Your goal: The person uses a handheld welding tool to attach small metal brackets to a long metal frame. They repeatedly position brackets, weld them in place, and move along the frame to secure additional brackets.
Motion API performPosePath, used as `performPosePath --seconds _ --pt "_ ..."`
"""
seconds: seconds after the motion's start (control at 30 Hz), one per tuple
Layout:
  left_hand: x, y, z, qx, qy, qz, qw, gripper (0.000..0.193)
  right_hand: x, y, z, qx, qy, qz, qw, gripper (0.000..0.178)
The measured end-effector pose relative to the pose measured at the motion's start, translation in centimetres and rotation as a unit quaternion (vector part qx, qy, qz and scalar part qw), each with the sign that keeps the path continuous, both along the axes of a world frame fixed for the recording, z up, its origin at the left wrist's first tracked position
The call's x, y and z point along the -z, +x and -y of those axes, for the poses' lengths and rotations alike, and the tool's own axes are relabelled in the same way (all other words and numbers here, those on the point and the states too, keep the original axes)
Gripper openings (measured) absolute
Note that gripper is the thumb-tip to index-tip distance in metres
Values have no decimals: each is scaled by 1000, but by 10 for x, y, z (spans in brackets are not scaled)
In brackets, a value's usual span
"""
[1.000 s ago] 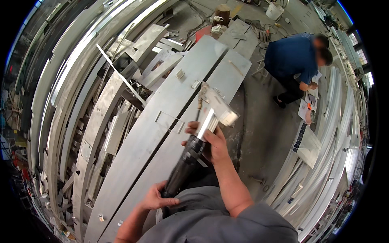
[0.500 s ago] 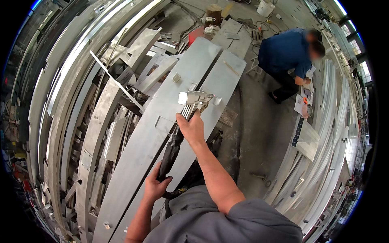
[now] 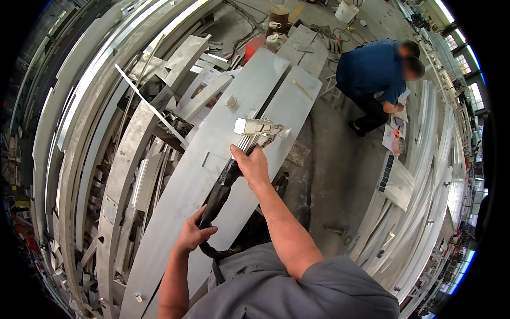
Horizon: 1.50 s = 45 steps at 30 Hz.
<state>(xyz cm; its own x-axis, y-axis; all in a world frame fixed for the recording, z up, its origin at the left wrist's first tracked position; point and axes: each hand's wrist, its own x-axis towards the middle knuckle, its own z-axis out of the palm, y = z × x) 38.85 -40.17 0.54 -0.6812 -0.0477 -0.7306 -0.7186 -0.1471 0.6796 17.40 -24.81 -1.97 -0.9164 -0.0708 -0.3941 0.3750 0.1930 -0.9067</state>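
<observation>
My right hand (image 3: 253, 166) is closed around the handle of a welding gun (image 3: 252, 126) with a white boxy head and a nozzle pointing right. The gun is over two long grey metal panels (image 3: 265, 74) lying side by side, with a dark gap between them. A thick black-wrapped hose (image 3: 217, 201) runs back from the gun toward my waist. Lower down, the fingers of my left hand (image 3: 192, 232) curl around that hose, the thumb lying across it. Small metal brackets (image 3: 231, 101) sit on the left panel. Whether the nozzle touches the right panel, I cannot tell.
Long metal profiles (image 3: 125, 159) and offcuts crowd the left side. At right, a co-worker in a blue shirt (image 3: 366, 69) bends over papers (image 3: 390, 139) beside more long profiles (image 3: 425, 175). Bottles (image 3: 272, 40) and a white bucket (image 3: 346, 10) stand at the far end.
My left hand has shifted slightly left and down with the lower hose, which now bends more. The gun and my right hand have hardly moved. The co-worker appears slightly further left.
</observation>
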Motion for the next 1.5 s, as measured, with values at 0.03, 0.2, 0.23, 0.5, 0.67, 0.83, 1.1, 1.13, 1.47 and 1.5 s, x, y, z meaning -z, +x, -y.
performPosePath --seconds 0.03,0.2,0.23,0.5,0.67,0.83,1.1,1.13,1.47,1.5 --pt "2 0 2 -3 12 -5 1000 72 2 0 0 2 -10 -6 1000 47" --pt "10 1 7 -6 54 -12 998 76 12 -2 3 -14 44 -7 999 42" --pt "11 1 8 -5 58 -14 998 75 11 -1 4 -11 53 -6 998 41" --pt "14 2 10 -18 76 -12 997 72 22 -2 4 -12 61 -38 997 60" --pt "15 3 5 -27 78 -6 997 68 21 -3 4 -14 93 -32 995 56" --pt "13 2 2 -16 69 1 997 65 31 -2 5 -8 109 -47 993 54" --pt "11 4 5 -9 63 0 998 65 26 -2 5 -20 112 -35 993 55" --pt "10 4 5 -8 61 0 998 65 25 -2 5 -19 116 -38 992 55" --pt "4 10 6 -9 48 -1 999 61 36 5 9 -10 106 -44 993 54" --pt "3 10 6 -10 49 -2 999 61 38 5 9 -7 105 -44 993 53"
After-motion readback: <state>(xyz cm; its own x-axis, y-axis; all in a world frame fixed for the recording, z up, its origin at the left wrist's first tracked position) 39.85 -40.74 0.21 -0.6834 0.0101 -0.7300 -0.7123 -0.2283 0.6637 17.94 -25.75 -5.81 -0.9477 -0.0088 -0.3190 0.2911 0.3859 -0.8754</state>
